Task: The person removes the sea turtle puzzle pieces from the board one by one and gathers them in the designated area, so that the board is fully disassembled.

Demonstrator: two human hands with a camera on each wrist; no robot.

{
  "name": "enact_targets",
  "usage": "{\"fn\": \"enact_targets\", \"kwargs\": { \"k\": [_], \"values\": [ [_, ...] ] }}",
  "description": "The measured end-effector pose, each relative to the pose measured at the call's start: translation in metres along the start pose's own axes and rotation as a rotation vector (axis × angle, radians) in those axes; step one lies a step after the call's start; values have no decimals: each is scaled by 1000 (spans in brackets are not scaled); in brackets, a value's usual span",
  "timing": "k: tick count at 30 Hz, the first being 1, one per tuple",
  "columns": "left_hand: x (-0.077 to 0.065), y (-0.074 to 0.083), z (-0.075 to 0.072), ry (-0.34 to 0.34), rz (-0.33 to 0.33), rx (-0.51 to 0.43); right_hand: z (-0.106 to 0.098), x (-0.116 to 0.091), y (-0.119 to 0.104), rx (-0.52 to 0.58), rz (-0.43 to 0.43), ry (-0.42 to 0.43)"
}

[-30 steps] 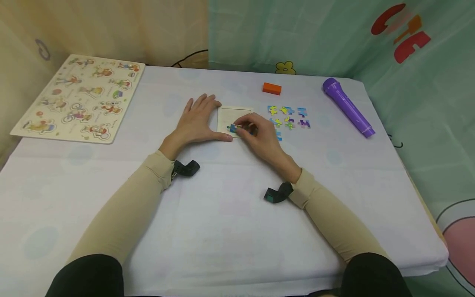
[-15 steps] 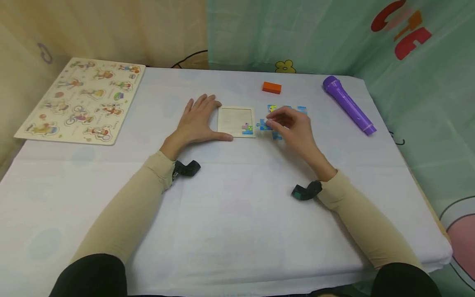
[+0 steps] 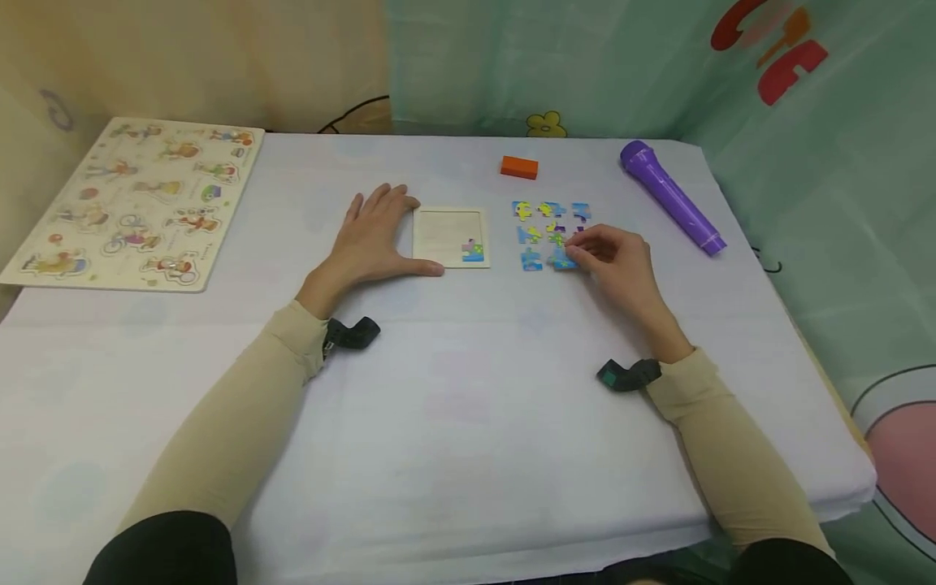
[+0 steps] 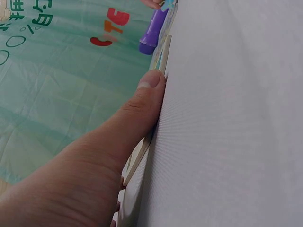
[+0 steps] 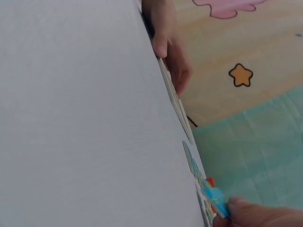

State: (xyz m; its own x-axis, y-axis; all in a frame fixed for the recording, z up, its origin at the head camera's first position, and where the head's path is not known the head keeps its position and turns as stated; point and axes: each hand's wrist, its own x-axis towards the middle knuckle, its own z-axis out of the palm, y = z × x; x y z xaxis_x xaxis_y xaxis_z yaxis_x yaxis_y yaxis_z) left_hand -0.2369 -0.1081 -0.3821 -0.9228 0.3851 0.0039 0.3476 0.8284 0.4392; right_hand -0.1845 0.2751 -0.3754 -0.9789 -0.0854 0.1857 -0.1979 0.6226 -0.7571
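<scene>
My right hand pinches a blue jigsaw piece between thumb and finger, low over the loose pieces in the head view. To its left, several blue, yellow and purple jigsaw pieces lie in loose rows. My left hand rests at the left side of a small cream puzzle tray, fingers spread and thumb stretched along the near edge. In the left wrist view the thumb lies against the tray's rim. Joined blue, green and pink pieces fill the tray's lower right corner.
A large cream picture board lies at the table's left. Toward the back are an orange block and a purple toy microphone. White cloth covers the table, and printed curtains hang behind it.
My right hand has moved from over the tray rightward to the loose pieces, carrying a blue jigsaw piece with it. The tray's filled corner came into sight. My left hand stays at the tray.
</scene>
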Motion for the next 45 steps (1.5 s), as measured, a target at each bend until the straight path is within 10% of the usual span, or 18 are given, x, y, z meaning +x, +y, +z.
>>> {"fn": "enact_targets", "kwargs": {
  "k": [17, 45],
  "values": [
    [-1, -4, 0, 1, 0, -6, 3, -7, 1, -216, -122, -50],
    [1, -2, -1, -8, -9, 8, 3, -5, 0, -237, -140, -18]
  ]
}}
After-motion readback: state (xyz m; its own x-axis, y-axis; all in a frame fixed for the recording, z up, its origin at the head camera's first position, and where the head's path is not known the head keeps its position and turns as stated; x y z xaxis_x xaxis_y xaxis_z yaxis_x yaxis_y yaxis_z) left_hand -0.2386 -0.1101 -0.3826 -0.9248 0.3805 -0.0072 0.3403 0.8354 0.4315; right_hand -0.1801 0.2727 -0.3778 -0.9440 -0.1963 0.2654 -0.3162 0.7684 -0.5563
